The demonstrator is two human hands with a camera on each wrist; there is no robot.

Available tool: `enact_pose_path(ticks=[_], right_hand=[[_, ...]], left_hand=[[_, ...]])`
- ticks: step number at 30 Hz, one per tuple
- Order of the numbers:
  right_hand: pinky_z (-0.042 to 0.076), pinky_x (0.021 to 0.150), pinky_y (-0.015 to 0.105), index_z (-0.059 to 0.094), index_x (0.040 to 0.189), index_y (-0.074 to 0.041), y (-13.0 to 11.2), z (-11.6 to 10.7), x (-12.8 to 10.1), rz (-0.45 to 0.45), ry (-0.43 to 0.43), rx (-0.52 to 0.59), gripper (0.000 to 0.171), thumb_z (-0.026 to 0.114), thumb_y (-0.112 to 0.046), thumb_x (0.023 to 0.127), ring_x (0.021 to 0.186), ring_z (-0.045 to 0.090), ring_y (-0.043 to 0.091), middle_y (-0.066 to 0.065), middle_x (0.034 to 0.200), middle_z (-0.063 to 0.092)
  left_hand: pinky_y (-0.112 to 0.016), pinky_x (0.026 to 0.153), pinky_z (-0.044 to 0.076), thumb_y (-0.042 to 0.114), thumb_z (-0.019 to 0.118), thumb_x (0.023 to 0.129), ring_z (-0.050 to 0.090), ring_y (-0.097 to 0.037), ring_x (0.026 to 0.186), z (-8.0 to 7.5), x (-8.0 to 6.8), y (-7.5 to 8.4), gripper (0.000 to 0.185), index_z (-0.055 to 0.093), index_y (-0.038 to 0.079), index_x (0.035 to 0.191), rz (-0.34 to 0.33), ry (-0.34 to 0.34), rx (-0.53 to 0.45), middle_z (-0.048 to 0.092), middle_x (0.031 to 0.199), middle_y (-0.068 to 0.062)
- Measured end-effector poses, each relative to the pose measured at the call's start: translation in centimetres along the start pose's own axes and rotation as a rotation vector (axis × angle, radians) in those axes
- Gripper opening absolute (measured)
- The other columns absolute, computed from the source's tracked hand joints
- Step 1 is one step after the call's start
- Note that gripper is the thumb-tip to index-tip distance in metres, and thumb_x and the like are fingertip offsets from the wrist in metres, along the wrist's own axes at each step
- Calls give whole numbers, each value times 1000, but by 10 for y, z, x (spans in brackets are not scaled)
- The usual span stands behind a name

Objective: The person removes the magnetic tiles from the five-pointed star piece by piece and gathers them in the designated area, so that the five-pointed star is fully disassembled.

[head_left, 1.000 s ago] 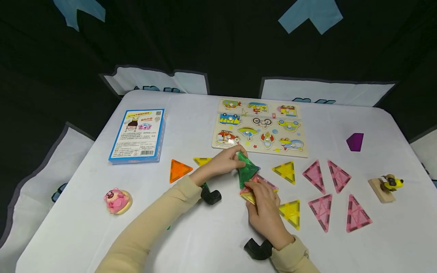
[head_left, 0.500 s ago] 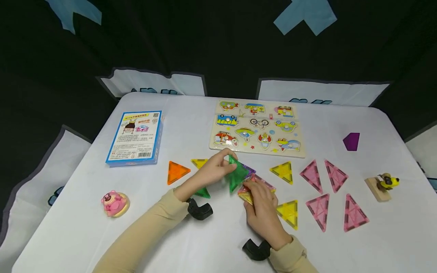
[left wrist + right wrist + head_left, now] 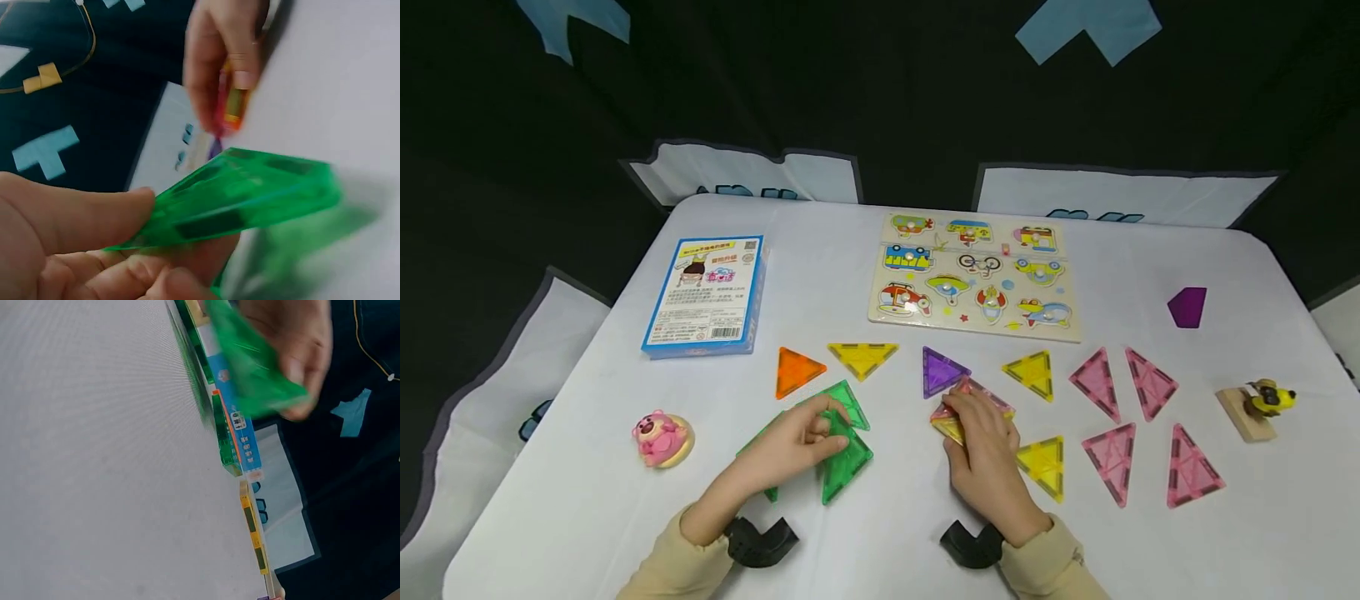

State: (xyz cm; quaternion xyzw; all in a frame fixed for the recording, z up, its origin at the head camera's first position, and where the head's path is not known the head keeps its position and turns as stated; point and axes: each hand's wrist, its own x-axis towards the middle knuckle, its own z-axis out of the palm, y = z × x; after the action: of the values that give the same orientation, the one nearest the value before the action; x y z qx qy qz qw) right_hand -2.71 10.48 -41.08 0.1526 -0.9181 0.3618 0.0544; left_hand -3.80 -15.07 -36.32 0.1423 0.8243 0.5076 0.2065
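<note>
In the head view my left hand point(image 3: 793, 446) pinches a green triangular magnetic tile point(image 3: 848, 462) between thumb and fingers. The left wrist view shows that green tile point(image 3: 250, 194) raised above the white table, its shadow below. Other green tiles point(image 3: 852, 404) lie under and around this hand, partly hidden by it. My right hand point(image 3: 985, 458) grips a small stack of pink and yellow triangular tiles point(image 3: 949, 427) on the table. Touching or very near the stack's far corner lies a purple triangle point(image 3: 943, 372). The right wrist view does not show the right hand's own fingers.
Yellow triangles point(image 3: 1032, 375) and several pink triangles point(image 3: 1108, 462) lie to the right. An orange triangle point(image 3: 797, 372) is at left. A wooden vehicle puzzle point(image 3: 977, 279), a blue-edged box point(image 3: 703, 296), a pink bear figure point(image 3: 661, 439), a dog figure point(image 3: 1258, 408) and a dark purple piece point(image 3: 1187, 307) surround them.
My left hand has carried the green tile left and nearer, from beside the stack to the other green tiles. The purple triangle is now uncovered. The right hand stays on its stack.
</note>
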Motion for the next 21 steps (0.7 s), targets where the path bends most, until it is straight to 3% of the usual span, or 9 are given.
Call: enact_pose_path(ticks=[5, 10, 15, 21], right_hand=[[12, 94, 58, 49, 125, -5, 0, -1, 0, -11, -1, -2, 48, 62, 0, 79, 127, 26, 30, 10, 132, 43], [12, 95, 57, 49, 125, -5, 0, -2, 0, -11, 5, 10, 50, 64, 1, 78, 127, 26, 30, 10, 132, 43], [16, 94, 55, 47, 126, -6, 0, -4, 0, -3, -7, 34, 52, 66, -1, 78, 126, 28, 29, 12, 133, 42], [19, 96, 51, 53, 120, -8, 0, -10, 1, 3, -36, 54, 46, 69, -1, 77, 125, 31, 26, 10, 129, 46]], left_hand=[[-23, 53, 36, 12, 67, 82, 40, -7, 55, 11, -13, -7, 27, 56, 3, 105, -19, 154, 214, 47, 71, 3], [-30, 67, 39, 13, 76, 73, 43, -16, 77, 15, -12, -2, 34, 61, 5, 102, -11, 271, 459, 47, 87, -2], [-36, 80, 38, 16, 78, 70, 42, -24, 94, 17, -4, 5, 39, 62, 6, 103, 24, 231, 614, 49, 100, -7], [-36, 79, 39, 18, 70, 80, 46, -19, 86, 23, 20, 22, 27, 62, 8, 105, 131, 93, 601, 54, 96, -3]])
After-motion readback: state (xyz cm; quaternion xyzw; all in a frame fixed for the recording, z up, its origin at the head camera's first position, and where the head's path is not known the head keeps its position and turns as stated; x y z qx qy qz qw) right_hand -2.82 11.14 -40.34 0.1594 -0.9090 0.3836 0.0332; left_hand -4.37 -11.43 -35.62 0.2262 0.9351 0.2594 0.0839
